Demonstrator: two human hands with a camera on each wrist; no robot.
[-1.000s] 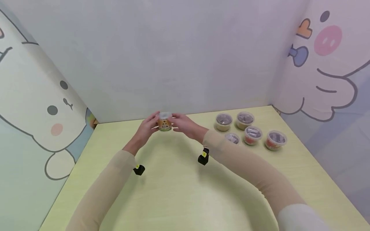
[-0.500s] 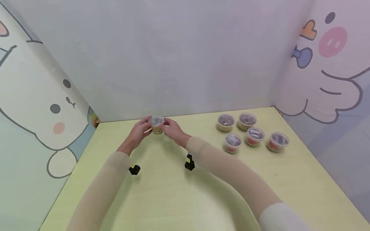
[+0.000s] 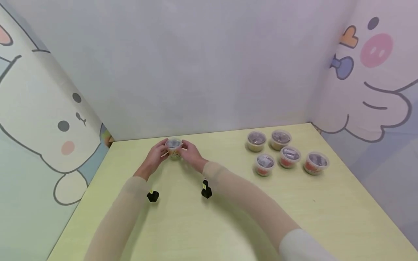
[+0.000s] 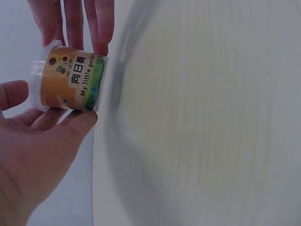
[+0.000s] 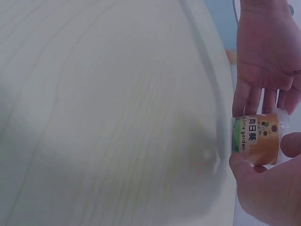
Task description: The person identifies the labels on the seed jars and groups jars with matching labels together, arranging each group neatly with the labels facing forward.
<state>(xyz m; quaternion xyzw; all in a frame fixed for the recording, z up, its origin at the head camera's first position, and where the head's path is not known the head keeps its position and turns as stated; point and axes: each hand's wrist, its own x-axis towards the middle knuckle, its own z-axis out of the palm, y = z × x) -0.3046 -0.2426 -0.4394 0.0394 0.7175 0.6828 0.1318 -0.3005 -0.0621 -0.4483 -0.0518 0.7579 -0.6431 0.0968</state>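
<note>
Between both hands, upright near the back edge of the table, is a small clear-lidded plastic tub with an orange and green "My little garden" label. My left hand holds its left side, thumb close to the lid and fingers along the wall. The right hand grips the opposite side. In the left wrist view the tub shows sunflower pictures on its label, with the left hand nearest. The right wrist view has the tub with the right hand below it.
Several similar lidded tubs stand at the right back of the pale wooden table, among them a red-labelled tub and a tan tub. A plain wall panel rises behind the table, with cartoon-printed panels at both sides.
Both hands have brought the tub leftward and down toward the table, slightly nearer to me. The right forearm has swung left, uncovering a red-labelled tub. The other tubs stay put.
</note>
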